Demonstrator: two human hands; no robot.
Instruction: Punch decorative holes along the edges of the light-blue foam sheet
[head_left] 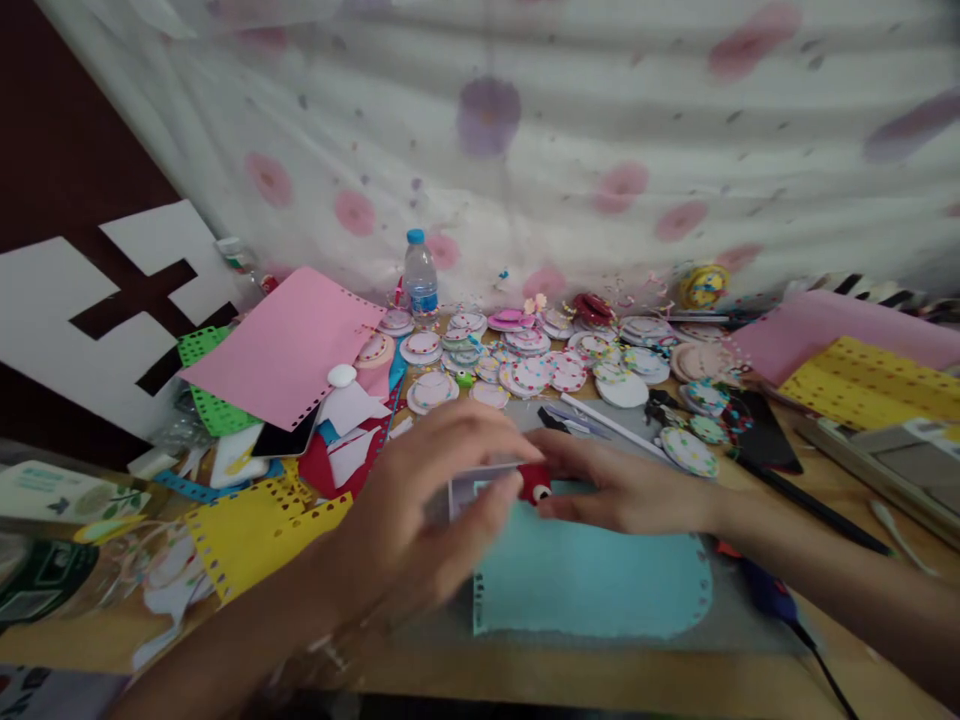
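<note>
Over the top edge of a light blue foam sheet (592, 580), my right hand (626, 485) pinches a small red piece (531, 480) with a white, eye-like round on it. My left hand (442, 490), somewhat blurred, is just left of the red piece, its thumb and fingers apart and curved toward it. Nothing shows between the left fingers. The blue sheet has a rounded right end and small holes along its edges, and lies on a grey mat (442, 625).
Many layered paper discs (529, 375) stand behind the hands, near a water bottle (421, 275). At left are pink foam (289, 345), yellow foam (255, 530) and scraps. A purple corded tool (769, 590) lies right of the blue sheet, below a black phone (765, 430).
</note>
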